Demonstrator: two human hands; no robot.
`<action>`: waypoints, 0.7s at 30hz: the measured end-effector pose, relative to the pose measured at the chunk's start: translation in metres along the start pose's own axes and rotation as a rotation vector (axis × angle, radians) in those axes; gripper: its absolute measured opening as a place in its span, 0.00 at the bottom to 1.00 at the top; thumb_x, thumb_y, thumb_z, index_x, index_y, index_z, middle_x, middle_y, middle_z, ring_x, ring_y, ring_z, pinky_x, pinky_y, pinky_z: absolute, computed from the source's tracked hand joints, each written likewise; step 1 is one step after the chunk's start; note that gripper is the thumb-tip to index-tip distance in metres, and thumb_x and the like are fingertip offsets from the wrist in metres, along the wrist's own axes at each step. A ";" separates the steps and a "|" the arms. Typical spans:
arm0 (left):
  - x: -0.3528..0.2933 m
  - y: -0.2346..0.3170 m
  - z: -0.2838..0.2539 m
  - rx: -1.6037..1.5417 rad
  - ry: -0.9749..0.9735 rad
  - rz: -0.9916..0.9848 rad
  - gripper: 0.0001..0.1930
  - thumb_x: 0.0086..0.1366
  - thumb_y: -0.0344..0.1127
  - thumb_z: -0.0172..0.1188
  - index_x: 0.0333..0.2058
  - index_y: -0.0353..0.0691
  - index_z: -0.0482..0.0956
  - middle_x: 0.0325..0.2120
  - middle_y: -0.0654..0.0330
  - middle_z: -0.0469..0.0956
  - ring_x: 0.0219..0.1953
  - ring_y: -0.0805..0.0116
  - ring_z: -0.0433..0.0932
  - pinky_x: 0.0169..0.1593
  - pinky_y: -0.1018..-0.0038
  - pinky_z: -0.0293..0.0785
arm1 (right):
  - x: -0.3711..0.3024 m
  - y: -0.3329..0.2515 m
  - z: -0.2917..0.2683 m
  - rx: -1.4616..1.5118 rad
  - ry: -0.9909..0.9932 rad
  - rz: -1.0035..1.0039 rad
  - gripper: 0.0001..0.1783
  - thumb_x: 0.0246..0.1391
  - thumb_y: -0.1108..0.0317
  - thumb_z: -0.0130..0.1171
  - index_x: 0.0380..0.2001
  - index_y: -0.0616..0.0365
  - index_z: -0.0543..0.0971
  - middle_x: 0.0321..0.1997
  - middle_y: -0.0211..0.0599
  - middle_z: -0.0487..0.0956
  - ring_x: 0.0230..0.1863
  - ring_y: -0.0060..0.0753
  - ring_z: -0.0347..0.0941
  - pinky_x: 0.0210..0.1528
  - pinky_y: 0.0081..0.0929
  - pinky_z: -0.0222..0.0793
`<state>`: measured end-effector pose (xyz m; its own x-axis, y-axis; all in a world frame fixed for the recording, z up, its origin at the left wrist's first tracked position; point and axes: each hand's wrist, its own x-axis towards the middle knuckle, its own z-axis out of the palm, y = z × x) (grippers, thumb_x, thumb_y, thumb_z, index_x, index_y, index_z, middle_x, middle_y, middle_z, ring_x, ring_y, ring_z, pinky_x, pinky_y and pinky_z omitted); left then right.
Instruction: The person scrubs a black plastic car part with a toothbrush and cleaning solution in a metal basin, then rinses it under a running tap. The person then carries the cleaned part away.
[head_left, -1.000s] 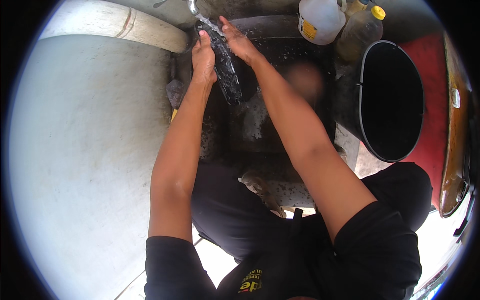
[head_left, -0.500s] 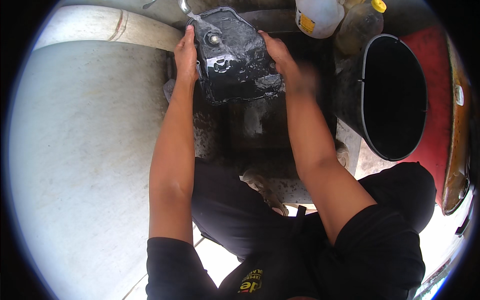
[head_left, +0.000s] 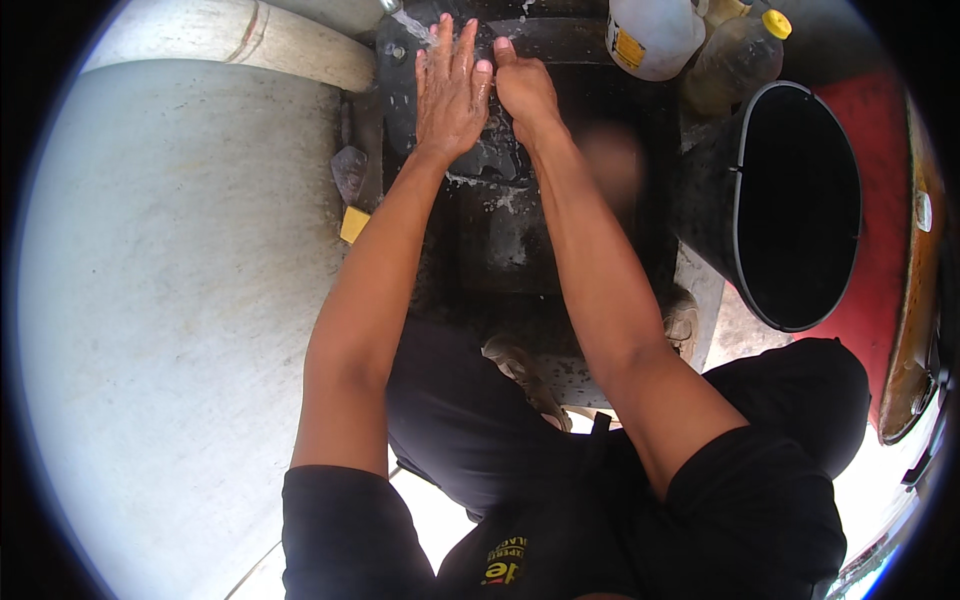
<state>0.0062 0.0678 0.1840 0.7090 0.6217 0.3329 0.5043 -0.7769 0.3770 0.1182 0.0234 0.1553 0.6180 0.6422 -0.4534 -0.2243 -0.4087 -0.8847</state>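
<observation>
My left hand (head_left: pixel 452 95) is open, its wet fingers spread and stretched forward under a thin stream of water from the metal tap (head_left: pixel 390 5). Close beside it on the right is my right hand (head_left: pixel 527 92), its fingers curled under and its thumb pointing up; the palm side is hidden. Beneath both hands lies a wet black oil pan (head_left: pixel 495 160) with a raised rim, low in the dark basin (head_left: pixel 500 270). My hands cover much of the pan.
A yellow sponge-like block (head_left: pixel 353 224) and a crumpled clear plastic piece (head_left: pixel 348 172) lie by the large pale cylinder (head_left: pixel 180 280). To the right stand a white jug (head_left: pixel 655 38), a yellow-capped bottle (head_left: pixel 735 65), a black bucket (head_left: pixel 797 210) and a red drum (head_left: pixel 880 180).
Both hands have let go of the oil pan, which is now lower, beneath them. My left hand has moved right, under the water, and my right hand has moved left beside it.
</observation>
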 end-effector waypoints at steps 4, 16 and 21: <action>0.007 -0.016 -0.005 -0.150 0.053 -0.228 0.36 0.80 0.57 0.32 0.77 0.45 0.44 0.77 0.43 0.43 0.79 0.45 0.39 0.76 0.46 0.34 | -0.044 -0.036 0.006 -0.256 0.078 -0.027 0.31 0.72 0.41 0.42 0.50 0.54 0.85 0.53 0.56 0.83 0.58 0.63 0.77 0.62 0.51 0.70; 0.025 -0.026 -0.040 -1.259 0.095 -0.967 0.48 0.69 0.78 0.39 0.67 0.39 0.65 0.64 0.49 0.70 0.65 0.52 0.69 0.69 0.54 0.64 | -0.072 -0.009 0.048 -0.327 -0.079 -0.615 0.24 0.56 0.77 0.55 0.57 0.64 0.71 0.46 0.59 0.82 0.50 0.64 0.79 0.50 0.55 0.73; 0.022 -0.043 -0.050 -0.858 0.154 -0.979 0.31 0.67 0.46 0.66 0.58 0.24 0.72 0.49 0.48 0.80 0.50 0.56 0.80 0.54 0.61 0.75 | -0.065 0.016 0.046 -0.404 -0.161 -0.994 0.31 0.55 0.81 0.53 0.64 0.60 0.68 0.57 0.50 0.78 0.59 0.53 0.75 0.62 0.47 0.70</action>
<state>-0.0247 0.1198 0.2182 0.1383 0.9378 -0.3185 0.2621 0.2755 0.9249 0.0402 0.0052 0.1657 0.2739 0.8692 0.4117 0.6049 0.1772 -0.7763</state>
